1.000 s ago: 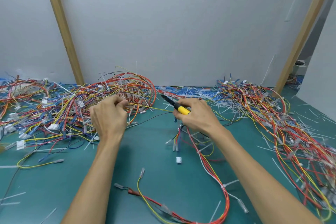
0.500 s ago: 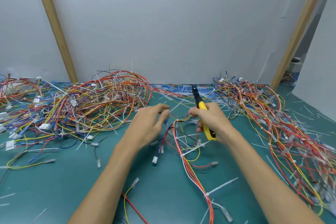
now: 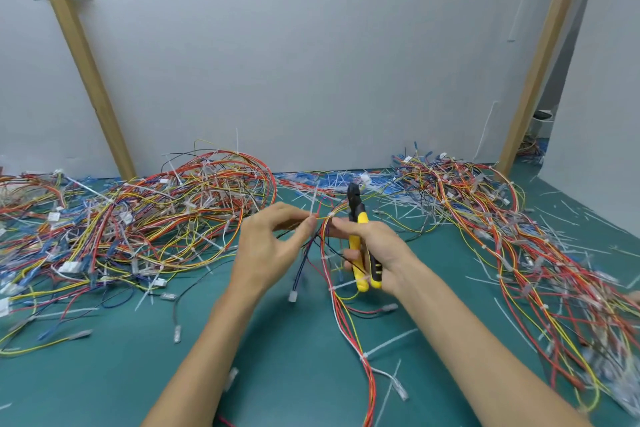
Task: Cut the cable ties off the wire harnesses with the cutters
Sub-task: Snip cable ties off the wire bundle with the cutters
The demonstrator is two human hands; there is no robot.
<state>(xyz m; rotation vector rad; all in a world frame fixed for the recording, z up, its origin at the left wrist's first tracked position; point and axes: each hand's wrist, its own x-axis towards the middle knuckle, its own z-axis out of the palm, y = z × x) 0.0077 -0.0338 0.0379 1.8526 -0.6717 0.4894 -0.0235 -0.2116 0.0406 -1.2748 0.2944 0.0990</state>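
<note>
Wires in a tangled heap of harnesses cover the left of the green desk, red, yellow, blue and black, with white ties sticking out of them. Just right of that heap my left hand is raised over the desk, thumb and fingertips pinched on a yellow strand of the harness I am working on. A white cable tie stands up from that strand right at my fingertips. The harness arches between my two hands, then drops to the desk and trails toward me with more ties along it. My right hand takes the other side of the arch between thumb and forefinger, while its other fingers are curled round the yellow-and-black handles of the cutters. The cutters stand upright, their black nose rising above the strand. Farther right a second heap of harnesses sprawls down the desk, with tie scraps scattered behind my hands.
</note>
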